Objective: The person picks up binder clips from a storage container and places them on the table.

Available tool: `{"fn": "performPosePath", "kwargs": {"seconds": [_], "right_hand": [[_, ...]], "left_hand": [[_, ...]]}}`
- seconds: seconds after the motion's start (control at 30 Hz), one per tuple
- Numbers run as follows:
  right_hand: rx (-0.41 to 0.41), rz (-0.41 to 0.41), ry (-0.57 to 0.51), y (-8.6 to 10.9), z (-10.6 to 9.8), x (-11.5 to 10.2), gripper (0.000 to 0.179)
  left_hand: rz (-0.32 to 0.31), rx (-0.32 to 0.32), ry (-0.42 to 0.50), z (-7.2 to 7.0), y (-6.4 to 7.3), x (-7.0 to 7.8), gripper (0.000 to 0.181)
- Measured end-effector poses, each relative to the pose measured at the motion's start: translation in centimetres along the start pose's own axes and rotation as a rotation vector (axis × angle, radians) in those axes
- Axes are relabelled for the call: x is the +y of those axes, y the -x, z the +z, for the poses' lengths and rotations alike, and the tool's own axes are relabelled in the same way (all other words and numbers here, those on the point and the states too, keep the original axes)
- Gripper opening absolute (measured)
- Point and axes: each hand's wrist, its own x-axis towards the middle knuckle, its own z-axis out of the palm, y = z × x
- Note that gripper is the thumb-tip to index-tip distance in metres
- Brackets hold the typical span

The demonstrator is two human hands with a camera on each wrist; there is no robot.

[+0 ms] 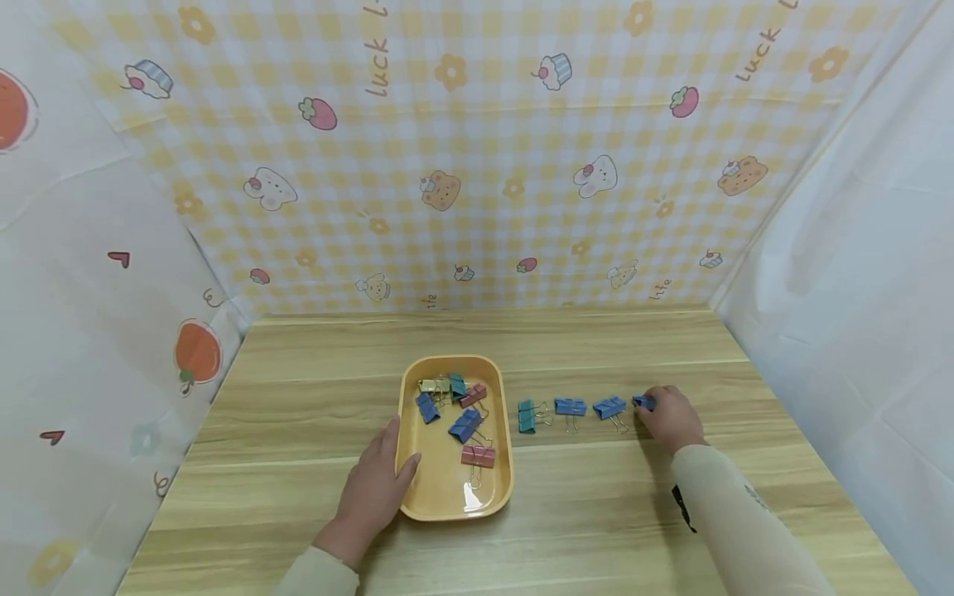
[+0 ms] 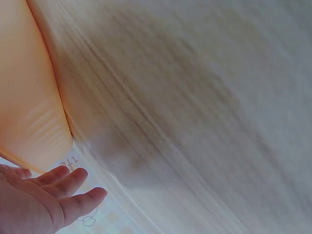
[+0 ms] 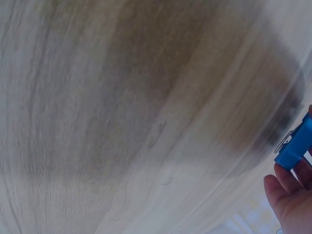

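My left hand (image 1: 373, 480) holds the left side of a yellow tray (image 1: 455, 507), thumb over the rim and fingers along the outer wall. In the left wrist view these fingers (image 2: 68, 183) look fairly straight beside the tray's wall (image 2: 29, 87). At the right, my right hand (image 1: 673, 416) pinches a blue binder clip (image 1: 644, 401) low over the table. The right wrist view shows this blue clip (image 3: 295, 146) between thumb and fingers, partly cut off by the frame. Left of it lie a blue clip (image 1: 609, 406), another blue clip (image 1: 570, 406) and a green clip (image 1: 527, 416) in a row.
Inside the tray are several more binder clips: a yellow one (image 1: 434, 385), a green one (image 1: 457, 386), pink ones such as this pink clip (image 1: 478, 455), and blue ones such as this blue clip (image 1: 465, 425). Patterned cloth (image 1: 484, 223) hangs behind the wooden table (image 1: 313, 356).
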Motion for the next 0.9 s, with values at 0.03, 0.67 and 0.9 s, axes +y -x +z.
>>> {"fn": "performPosePath", "kwargs": {"seconds": [0.03, 0.67, 0.9], "right_hand": [[0.001, -0.002, -0.002, -0.04, 0.07, 0.04, 0.040], [0.002, -0.004, 0.006, 0.10, 0.15, 0.01, 0.038], [-0.011, -0.001, 0.021, 0.12, 0.25, -0.04, 0.039]], "left_hand": [[0.000, 0.000, -0.001, -0.01, 0.01, 0.00, 0.070], [0.011, 0.005, 0.003, 0.15, 0.04, -0.07, 0.070], [0.012, 0.008, 0.005, 0.15, 0.03, -0.06, 0.070]]}}
